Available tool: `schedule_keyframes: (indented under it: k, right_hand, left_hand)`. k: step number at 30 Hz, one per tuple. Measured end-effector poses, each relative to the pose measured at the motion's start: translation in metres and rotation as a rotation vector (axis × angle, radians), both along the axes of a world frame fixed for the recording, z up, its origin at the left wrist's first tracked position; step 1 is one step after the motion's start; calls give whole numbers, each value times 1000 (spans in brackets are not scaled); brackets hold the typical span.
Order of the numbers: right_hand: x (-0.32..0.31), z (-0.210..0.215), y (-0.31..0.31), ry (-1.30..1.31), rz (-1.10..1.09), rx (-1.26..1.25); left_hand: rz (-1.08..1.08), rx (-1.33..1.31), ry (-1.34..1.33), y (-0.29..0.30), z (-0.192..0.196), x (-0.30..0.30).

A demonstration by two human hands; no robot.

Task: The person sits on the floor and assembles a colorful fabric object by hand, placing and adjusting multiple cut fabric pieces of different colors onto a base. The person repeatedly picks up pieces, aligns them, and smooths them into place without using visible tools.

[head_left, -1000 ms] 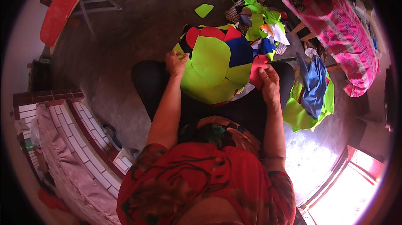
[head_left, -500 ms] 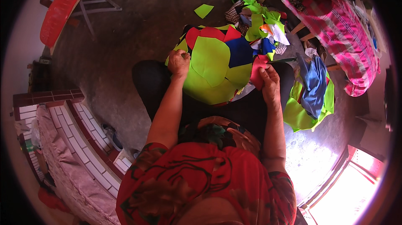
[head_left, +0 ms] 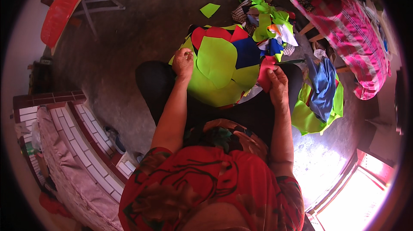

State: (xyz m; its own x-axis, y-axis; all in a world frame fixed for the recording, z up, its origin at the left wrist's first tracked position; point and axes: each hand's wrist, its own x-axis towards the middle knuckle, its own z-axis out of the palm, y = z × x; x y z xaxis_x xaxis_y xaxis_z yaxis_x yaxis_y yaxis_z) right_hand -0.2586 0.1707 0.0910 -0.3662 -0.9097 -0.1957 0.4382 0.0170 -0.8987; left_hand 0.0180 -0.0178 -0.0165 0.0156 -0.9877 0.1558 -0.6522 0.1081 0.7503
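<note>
Across my lap lies a patchwork cloth point(head_left: 215, 89) of lime-green, red and dark blue pieces that overlap like petals. At its left edge is my left hand point(head_left: 184, 64), fingers drawn together in a pinch over the lime-green fabric; whatever sits between the fingertips is too small to make out. My right hand point(head_left: 278, 84) grips a red cloth piece point(head_left: 265, 74) between thumb and fingers, at the right side of the patchwork. Whether this red piece is joined to the patchwork I cannot tell.
Beyond my knees lies a heap of fabric scraps point(head_left: 269, 24), with one lime-green scrap point(head_left: 210, 10) apart on the floor. On the right are a blue cloth point(head_left: 322, 89) over lime-green fabric and a pink plaid cloth point(head_left: 357, 46). A red basin point(head_left: 62, 16) is at upper left.
The left hand's fingers have lifted and shifted slightly at the cloth's left edge. My right hand and the red cloth piece stay nearly in place.
</note>
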Motion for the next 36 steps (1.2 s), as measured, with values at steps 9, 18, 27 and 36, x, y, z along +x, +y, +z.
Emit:
schedule_keyframes:
  k: [9,18,27,36]
  right_hand:
    - [0,1,0,22,14,2]
    - [0,1,-1,-2,9,-10]
    - [0,1,-1,-2,8,-8]
    - [1,1,-1,-8,-7,0]
  left_hand:
    - [-41,70,-155,6,-3,1]
    - [-64,41,-321,16,19,-12]
    - [-44,37,-277,18,17,-15]
    - [-72,-31,-265,21,14,-16]
